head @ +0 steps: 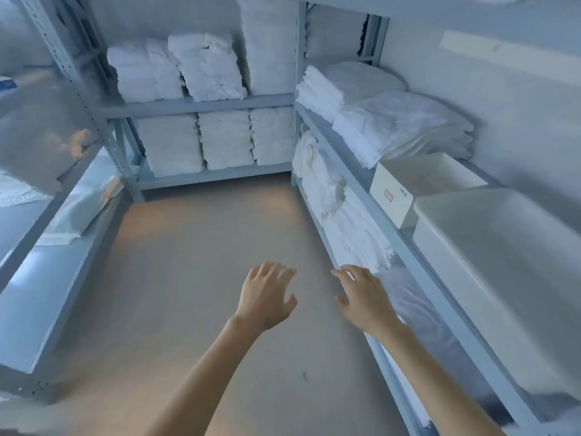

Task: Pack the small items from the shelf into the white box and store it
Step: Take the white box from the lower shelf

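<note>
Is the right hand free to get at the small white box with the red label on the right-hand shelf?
Probably yes. The right hand is open and empty, and the small white box sits at the shelf's front edge with nothing blocking it, though it lies farther ahead.

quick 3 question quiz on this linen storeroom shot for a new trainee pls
1. True or false: the left hand holds a folded towel.
2. The small white box with the red-outlined label sits on the right-hand shelf between which two things?
   a) two stacks of towels
   b) the folded sheets and the large white bin
   c) two pillows
3. Fill in: the right hand is open, fingers spread, beside the right-hand rack's ____ shelf.

Key
1. False; both hands are empty.
2. b
3. lower
</note>
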`<state>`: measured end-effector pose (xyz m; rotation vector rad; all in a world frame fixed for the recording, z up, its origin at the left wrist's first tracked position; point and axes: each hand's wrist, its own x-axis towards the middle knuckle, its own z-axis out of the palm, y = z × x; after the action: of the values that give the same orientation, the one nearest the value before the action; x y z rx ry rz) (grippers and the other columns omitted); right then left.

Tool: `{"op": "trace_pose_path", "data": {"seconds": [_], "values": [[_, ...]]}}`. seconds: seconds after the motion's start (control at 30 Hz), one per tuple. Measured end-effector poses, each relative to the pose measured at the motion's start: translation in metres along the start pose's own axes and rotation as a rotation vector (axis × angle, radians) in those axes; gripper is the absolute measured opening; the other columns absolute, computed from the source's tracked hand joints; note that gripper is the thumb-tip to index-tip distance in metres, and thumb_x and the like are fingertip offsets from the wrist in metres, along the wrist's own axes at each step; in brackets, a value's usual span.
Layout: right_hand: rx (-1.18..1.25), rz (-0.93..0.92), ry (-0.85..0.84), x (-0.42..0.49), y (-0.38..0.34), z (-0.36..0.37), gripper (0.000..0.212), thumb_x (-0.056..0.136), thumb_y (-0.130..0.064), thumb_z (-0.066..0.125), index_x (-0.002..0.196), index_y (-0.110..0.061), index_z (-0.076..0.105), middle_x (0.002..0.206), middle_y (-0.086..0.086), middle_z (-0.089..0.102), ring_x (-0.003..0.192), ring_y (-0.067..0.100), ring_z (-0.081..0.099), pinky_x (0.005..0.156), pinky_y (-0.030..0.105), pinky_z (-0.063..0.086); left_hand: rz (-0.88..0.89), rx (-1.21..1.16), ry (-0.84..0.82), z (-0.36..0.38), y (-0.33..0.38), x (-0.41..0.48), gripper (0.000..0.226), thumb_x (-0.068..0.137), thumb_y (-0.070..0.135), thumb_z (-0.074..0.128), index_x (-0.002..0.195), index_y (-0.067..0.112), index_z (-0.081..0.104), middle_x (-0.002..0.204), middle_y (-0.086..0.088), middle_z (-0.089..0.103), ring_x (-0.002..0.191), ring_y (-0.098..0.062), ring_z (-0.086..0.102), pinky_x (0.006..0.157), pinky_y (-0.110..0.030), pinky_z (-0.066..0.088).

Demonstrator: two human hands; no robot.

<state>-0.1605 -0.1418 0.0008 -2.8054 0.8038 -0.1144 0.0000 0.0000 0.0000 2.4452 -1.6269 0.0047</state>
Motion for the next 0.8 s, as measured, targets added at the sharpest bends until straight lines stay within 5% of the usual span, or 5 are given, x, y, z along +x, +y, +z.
{"op": "trace_pose_path", "data": {"seconds": [0.17,0.4,0.53,0.8], "values": [[0.004,0.091,0.034,0.020,0.007,0.009,0.051,0.085,-0.020,0.059,0.134,-0.018,0.045,0.136,0.003,0.046,0.127,0.024,0.042,0.100,0.035,0.035,0.070,-0.025,0.010,0.007,-0.016,0.037,0.050,0.085,0.038,0.051,0.132,0.022,0.048,0.130,-0.002,0.053,0.126,-0.023,0.042,0.104,-0.034,0.029],[0.002,0.135,0.032,0.060,0.034,0.020,0.049,0.082,-0.016,0.062,0.130,-0.016,0.051,0.131,0.004,0.051,0.121,0.026,0.047,0.095,0.037,0.039,0.088,-0.067,0.000,0.033,-0.028,0.088,0.047,0.069,0.037,0.058,0.113,0.020,0.063,0.105,-0.003,0.066,0.103,-0.025,0.061,0.086,-0.036,0.048],[-0.005,0.154,0.053,0.094,0.062,0.016,0.049,0.077,-0.014,0.067,0.125,-0.014,0.055,0.126,0.006,0.055,0.115,0.029,0.053,0.087,0.039,0.045,0.134,-0.081,-0.043,0.038,-0.023,0.134,0.050,0.082,0.036,0.054,0.129,0.020,0.052,0.127,-0.005,0.055,0.123,-0.025,0.046,0.101,-0.036,0.034],[-0.040,0.242,0.101,0.168,0.131,-0.030,0.049,0.090,-0.024,0.053,0.137,-0.021,0.040,0.143,-0.001,0.038,0.130,0.020,0.036,0.102,0.033,0.035,0.229,-0.030,0.012,0.025,-0.005,0.262,0.053,0.090,0.038,0.044,0.141,0.026,0.035,0.143,0.002,0.038,0.136,-0.017,0.025,0.110,-0.030,0.018]]}}
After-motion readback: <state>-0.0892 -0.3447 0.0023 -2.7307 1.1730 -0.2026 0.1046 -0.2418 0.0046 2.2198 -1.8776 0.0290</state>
